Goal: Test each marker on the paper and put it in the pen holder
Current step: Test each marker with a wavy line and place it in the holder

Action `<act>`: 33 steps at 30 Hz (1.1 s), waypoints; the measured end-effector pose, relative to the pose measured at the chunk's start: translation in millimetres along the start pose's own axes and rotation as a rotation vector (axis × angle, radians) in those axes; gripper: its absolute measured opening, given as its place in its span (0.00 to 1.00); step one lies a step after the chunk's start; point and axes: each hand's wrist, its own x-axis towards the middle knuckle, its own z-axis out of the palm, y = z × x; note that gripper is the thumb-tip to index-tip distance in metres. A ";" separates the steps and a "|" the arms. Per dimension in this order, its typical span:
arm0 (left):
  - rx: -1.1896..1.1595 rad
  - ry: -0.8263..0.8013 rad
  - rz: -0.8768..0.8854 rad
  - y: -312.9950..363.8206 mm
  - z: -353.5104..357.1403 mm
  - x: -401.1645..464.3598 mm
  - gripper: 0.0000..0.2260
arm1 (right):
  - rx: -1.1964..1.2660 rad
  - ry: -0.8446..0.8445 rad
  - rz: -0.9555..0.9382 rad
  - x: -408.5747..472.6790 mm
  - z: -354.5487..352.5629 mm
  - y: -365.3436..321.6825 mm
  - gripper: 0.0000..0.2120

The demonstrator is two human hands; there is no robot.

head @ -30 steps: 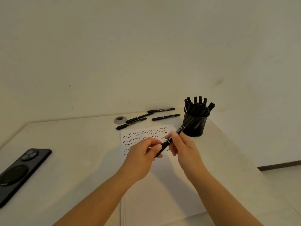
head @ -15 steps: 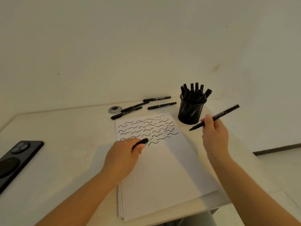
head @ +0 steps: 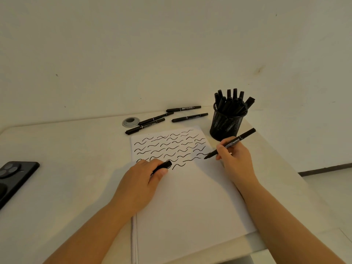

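Markers stand packed in the black mesh pen holder (head: 226,122), caps up, at the far right of the worktop (head: 76,168), just beyond the top right corner of the paper (head: 190,197). Four more capped markers (head: 189,117) lie loose on the worktop behind the paper, near a grey round grommet (head: 130,121). The right hand (head: 235,159) pinches an uncapped black marker (head: 231,143) between curled fingers, its tip down at the right end of the lowest rows of wavy black lines (head: 171,147) that cover the upper part of the sheet; whether the tip touches the paper cannot be told. The left hand (head: 142,181) rests on the paper's left edge, fingers curled round the marker's cap (head: 162,166). A black phone (head: 13,178) lies face down at the worktop's left edge.
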 end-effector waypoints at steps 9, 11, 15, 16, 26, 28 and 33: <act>-0.027 -0.034 -0.025 0.7 -1.9 -0.8 0.10 | -0.110 -0.078 -0.015 0.0 -1.1 4.9 0.08; -0.025 -0.033 -0.027 0.7 -1.9 -1.4 0.10 | -0.147 0.010 -0.014 0.0 -5.3 5.0 0.09; -0.005 -0.022 -0.026 0.0 -2.1 -2.0 0.10 | -0.041 0.193 -0.027 -3.2 -10.4 -2.1 0.08; -0.002 -0.014 -0.016 0.1 -2.2 -2.2 0.09 | 0.014 0.212 -0.016 -3.5 -10.2 -5.7 0.07; -0.068 0.016 0.034 2.7 -5.9 -2.7 0.07 | 0.380 -0.022 0.097 -10.3 25.8 -54.0 0.06; -0.074 0.015 0.021 1.0 -6.2 -2.5 0.06 | 0.529 -0.067 0.182 -11.1 36.7 -59.1 0.07; -0.076 0.019 0.001 -4.3 -5.4 -1.8 0.05 | 0.668 -0.114 0.338 -13.9 53.3 -50.6 0.12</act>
